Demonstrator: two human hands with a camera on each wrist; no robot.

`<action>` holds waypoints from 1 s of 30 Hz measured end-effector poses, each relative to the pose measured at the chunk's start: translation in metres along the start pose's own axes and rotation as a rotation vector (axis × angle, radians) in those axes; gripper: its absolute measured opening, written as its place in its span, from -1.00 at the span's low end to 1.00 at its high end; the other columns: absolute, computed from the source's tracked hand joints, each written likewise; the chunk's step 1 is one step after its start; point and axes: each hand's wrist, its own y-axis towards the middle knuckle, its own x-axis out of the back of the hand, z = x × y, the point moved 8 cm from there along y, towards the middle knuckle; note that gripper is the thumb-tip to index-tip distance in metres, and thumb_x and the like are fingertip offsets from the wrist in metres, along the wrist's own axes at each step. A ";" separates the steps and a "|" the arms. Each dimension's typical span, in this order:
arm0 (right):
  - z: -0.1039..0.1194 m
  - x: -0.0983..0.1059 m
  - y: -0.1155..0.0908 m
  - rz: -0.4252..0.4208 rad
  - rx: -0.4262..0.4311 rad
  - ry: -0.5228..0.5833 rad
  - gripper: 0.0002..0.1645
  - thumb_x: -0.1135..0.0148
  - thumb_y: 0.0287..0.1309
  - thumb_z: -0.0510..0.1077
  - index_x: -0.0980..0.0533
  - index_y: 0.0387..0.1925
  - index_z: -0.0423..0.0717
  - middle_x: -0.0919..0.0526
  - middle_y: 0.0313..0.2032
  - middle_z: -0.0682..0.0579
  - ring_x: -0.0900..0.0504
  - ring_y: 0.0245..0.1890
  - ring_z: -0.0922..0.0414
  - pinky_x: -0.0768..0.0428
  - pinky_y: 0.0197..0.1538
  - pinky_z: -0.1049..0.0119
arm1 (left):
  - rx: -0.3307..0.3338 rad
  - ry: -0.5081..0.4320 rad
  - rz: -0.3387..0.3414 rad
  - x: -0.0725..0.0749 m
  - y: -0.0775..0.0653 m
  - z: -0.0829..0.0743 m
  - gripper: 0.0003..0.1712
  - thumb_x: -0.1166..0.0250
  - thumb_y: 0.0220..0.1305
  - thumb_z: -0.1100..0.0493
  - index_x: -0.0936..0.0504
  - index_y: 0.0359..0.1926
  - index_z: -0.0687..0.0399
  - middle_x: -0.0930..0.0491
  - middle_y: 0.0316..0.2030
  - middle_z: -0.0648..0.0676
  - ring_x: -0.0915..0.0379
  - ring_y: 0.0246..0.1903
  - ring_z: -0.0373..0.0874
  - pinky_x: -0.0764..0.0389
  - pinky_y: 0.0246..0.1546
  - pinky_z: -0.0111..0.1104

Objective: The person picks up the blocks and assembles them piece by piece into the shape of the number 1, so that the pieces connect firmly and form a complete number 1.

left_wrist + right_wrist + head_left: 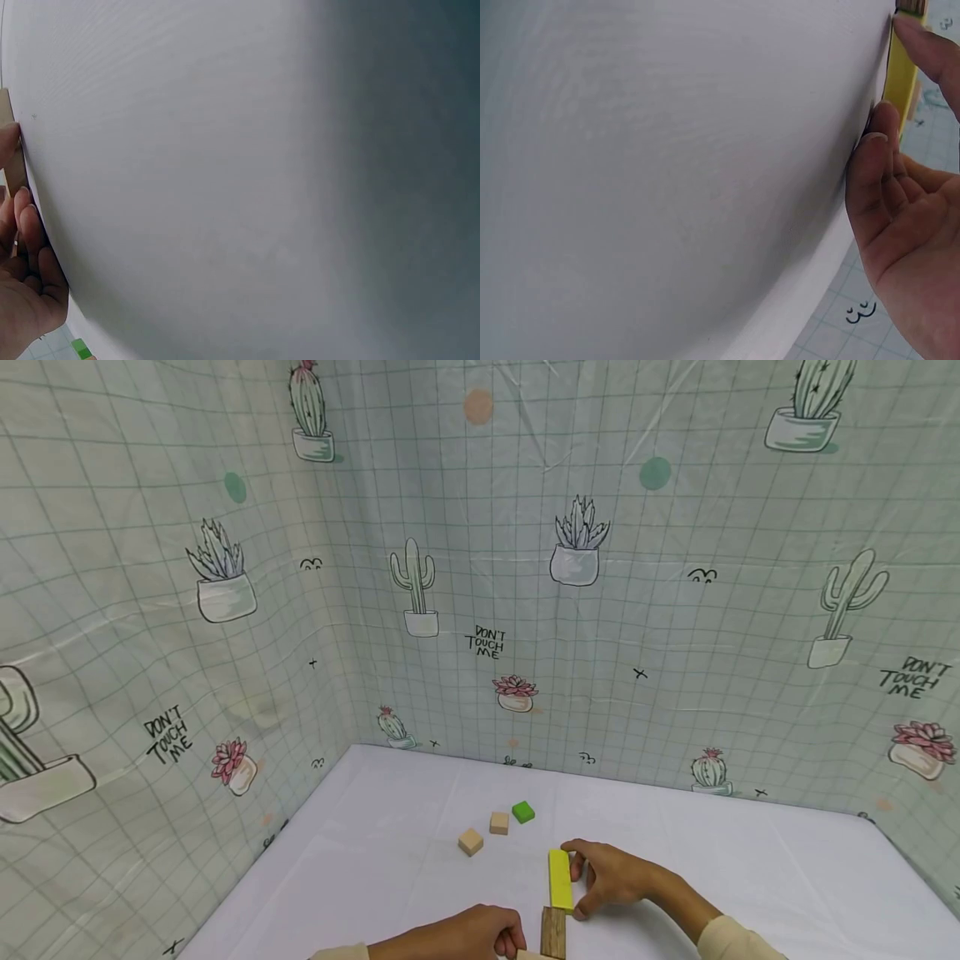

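Note:
My right hand (613, 875) holds a long yellow block (560, 878) on the white table, with the thumb at its near end and a finger at its far end. A dark brown wood-grained block (553, 933) lies end to end with the yellow one, seemingly touching it. At the bottom edge of the head view, my left hand (483, 933) grips a pale wooden block (531, 955), mostly cut off there. The left wrist view shows thumb and fingers on that pale block (16, 178). In the right wrist view, fingers (870, 161) lie along the yellow block.
Farther back on the white table (375, 843) lie two small pale wooden blocks (471, 842) and a small green block (523, 812). A cactus-printed, grid-lined sheet (450, 693) rises behind the table and on its left side.

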 end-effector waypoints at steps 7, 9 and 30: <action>-0.002 0.000 0.001 -0.011 0.020 -0.001 0.01 -0.58 -0.11 -0.21 -0.25 0.33 -0.43 -0.54 -0.21 0.05 -0.49 -0.39 0.27 -0.48 -0.29 0.45 | 0.004 -0.025 -0.013 0.000 -0.001 -0.002 -0.85 -0.43 0.17 0.36 -0.61 -0.28 0.18 -0.50 -0.50 -0.16 -0.39 -0.45 -0.43 -0.48 -0.31 -0.55; -0.003 0.000 0.001 -0.015 0.020 0.000 0.00 -0.57 -0.11 -0.21 -0.26 0.33 -0.43 -0.54 -0.21 0.05 -0.48 -0.39 0.27 -0.48 -0.29 0.45 | 0.006 -0.019 -0.021 0.000 -0.001 -0.003 -0.85 -0.43 0.17 0.36 -0.61 -0.28 0.18 -0.50 -0.50 -0.16 -0.38 -0.45 -0.44 -0.48 -0.30 -0.55; -0.004 -0.002 0.002 -0.065 0.019 0.001 -0.05 -0.57 -0.09 -0.20 -0.30 0.30 -0.43 -0.54 -0.25 0.04 -0.45 -0.39 0.25 -0.43 -0.31 0.42 | 0.003 -0.014 -0.026 -0.001 0.000 -0.001 -0.87 -0.42 0.18 0.36 -0.61 -0.28 0.19 -0.49 -0.50 -0.15 -0.39 -0.45 -0.43 -0.48 -0.32 -0.55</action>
